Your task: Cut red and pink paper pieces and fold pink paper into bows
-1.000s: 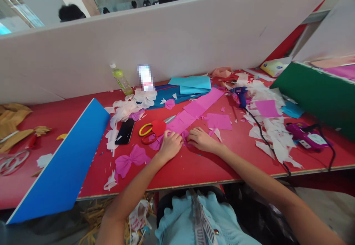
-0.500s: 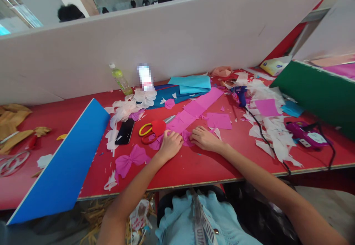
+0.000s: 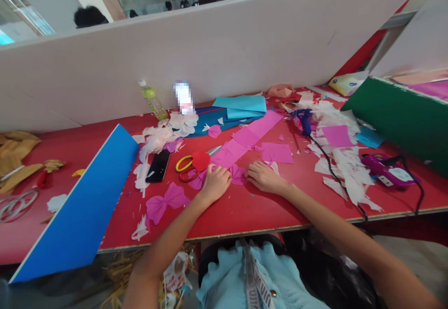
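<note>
Head view. Two bare hands are at work on pink paper, near the front edge of a red bench (image 3: pixel 252 213). The piece in hand, a gathered pink piece (image 3: pixel 238 175), lies on the bench between the left hand (image 3: pixel 217 181) and the right hand (image 3: pixel 264 176). The left grip is closed on the left part of this piece, which the fingers partly cover. The right fingertips lie at its right edge; whether that grip pinches the paper or only rests against it cannot be told.

Progress, as judged from the layout: a bow-shaped pink piece (image 3: pixel 167 202), to the left of the left forearm, is drawn in at the middle with both lobes spread, and appears shaped. The gathered piece seems part-formed, its right lobe fanned and its left side hidden. A long pink strip (image 3: pixel 250 134) behind the hands and a pink sheet (image 3: pixel 276 152) beyond the right hand lie flat and look unshaped. Scissors (image 3: pixel 200 161) rest behind and left of the left hand. A blue glue gun (image 3: pixel 304 120) lies farther back on the right, apart from both hands.
</note>
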`<state>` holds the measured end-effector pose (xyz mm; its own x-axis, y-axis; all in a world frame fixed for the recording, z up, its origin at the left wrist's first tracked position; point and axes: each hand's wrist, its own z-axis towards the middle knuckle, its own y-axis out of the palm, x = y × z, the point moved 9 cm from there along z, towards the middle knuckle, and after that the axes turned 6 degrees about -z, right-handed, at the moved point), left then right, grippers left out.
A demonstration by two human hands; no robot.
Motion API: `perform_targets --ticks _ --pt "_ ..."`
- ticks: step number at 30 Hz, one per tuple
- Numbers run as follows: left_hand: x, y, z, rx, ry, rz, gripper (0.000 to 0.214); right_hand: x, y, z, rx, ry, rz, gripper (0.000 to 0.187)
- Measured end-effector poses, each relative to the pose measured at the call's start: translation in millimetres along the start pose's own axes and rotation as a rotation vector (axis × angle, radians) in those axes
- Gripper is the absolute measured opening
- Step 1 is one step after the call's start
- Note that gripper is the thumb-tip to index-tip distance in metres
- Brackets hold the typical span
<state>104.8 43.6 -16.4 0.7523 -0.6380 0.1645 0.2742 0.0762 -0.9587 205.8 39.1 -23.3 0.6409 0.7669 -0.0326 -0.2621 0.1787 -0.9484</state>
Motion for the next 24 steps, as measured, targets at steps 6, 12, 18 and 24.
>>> perform_targets --ticks 6,12,18,24 --pt "-0.8 0.7 0.0 -0.003 0.001 0.002 0.019 5.8 3.6 -3.6 -0.001 0.025 -0.056 0.026" --pt "-0.3 -0.3 -0.4 0.002 0.013 0.006 0.019 6.7 -2.4 -4.0 -0.002 0.022 -0.005 0.028" --pt "0.9 -1.3 -0.6 0.003 0.039 0.011 0.021 13.9 -10.1 -4.0 0.037 0.083 0.111 0.022" --pt "5.8 -2.5 -0.6 -0.009 0.104 0.015 0.022 12.8 -2.2 7.9 0.038 0.099 0.289 0.018"
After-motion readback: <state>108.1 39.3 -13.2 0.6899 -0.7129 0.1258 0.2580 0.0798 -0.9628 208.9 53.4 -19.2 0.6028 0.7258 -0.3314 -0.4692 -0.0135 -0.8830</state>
